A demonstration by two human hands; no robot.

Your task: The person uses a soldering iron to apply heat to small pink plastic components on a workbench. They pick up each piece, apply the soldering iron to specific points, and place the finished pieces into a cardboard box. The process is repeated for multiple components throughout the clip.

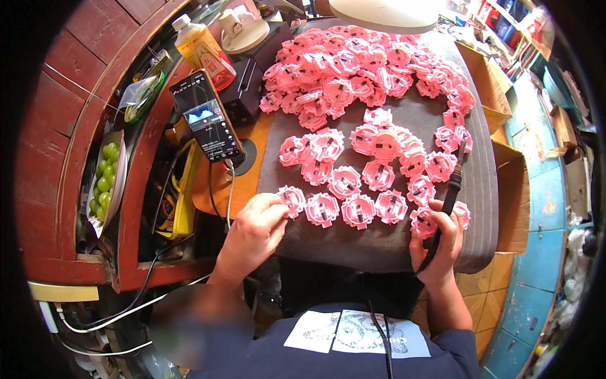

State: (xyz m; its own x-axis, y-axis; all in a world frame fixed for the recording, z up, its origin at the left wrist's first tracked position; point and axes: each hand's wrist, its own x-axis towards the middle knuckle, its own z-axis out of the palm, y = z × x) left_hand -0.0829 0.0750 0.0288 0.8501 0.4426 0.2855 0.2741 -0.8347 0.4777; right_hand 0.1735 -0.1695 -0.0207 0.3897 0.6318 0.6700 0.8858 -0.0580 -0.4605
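My right hand [440, 243] is wrapped round the black handle of a soldering iron [452, 191], whose tip points away from me. Thumb and fingers of my left hand [255, 230] pinch the edge of a pink plastic part [292, 201] at the left end of the nearest row. Beside it in that row lie more such parts, among them one [322, 210] and another [358, 211], each with a small black piece in its middle. Close to my right fingers sits a further pink part [423, 222], partly covered by the hand.
A large heap of pink parts [353, 69] covers the far side of the grey mat [372, 246]. On the left stand a phone [207, 117] on a holder and a drink bottle [204, 54]. Green grapes [106, 177] lie farther left. Cardboard boxes [512, 189] flank the right edge.
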